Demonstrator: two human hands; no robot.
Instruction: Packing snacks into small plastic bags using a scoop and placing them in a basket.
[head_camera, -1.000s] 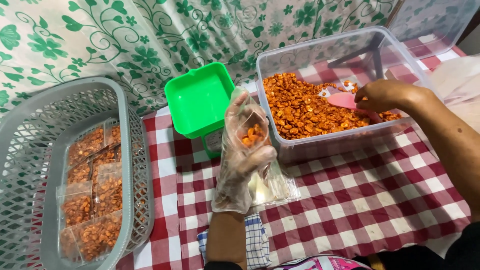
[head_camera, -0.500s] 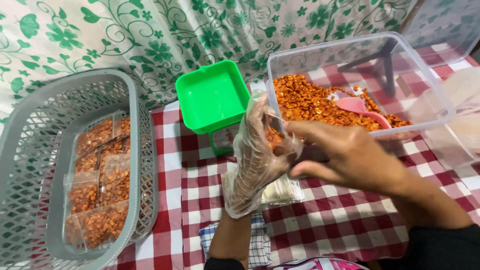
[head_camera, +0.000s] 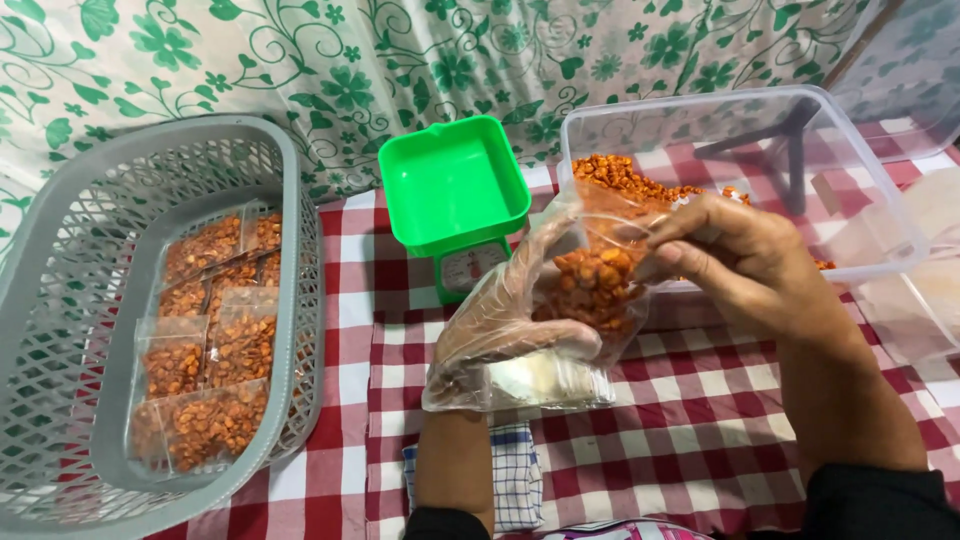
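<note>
The gloved left hand (head_camera: 500, 320) holds a small bag (head_camera: 590, 270) of snacks, right hand (head_camera: 740, 265) pinching its mouth at three o'clock; closing it probably needs firm folding.

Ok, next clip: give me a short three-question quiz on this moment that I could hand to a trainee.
1. True or false: the left hand wears a clear plastic glove.
2. What does the small clear bag held between both hands contain? A) orange-brown snack pieces B) white rice C) green leaves
3. Where do the filled packets lie: in the grey basket or on the green scale pan?

Key
1. True; the right hand is bare and pinches the bag's top.
2. A
3. In the grey basket, at the person's left; the green scale pan holds nothing.
</note>
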